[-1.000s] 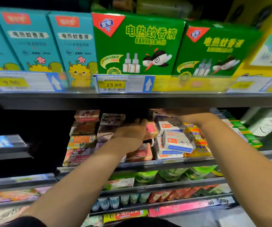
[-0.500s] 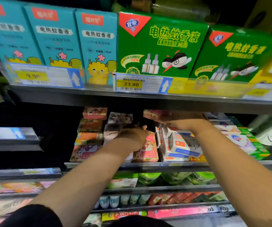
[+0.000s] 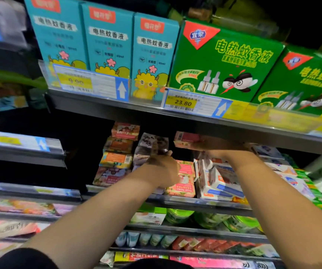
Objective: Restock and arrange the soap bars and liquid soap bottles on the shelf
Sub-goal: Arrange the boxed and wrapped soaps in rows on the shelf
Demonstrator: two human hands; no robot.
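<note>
Stacking: the right hand [image 3: 214, 147] grips a pink soap bar [image 3: 185, 140] in its fingers, at twelve o'clock of the pink stack [image 3: 184, 180]. The left hand [image 3: 162, 167] fingers' state is unclear. Next, it likely needs lowering squarely.

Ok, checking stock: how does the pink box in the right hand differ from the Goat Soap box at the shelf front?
The held pink box is up under the upper shelf, gripped by the right hand; the Goat Soap box sits on the soap shelf. The held pink box shows a barcode, the Goat Soap box its label. Both are pink cartons.
</note>
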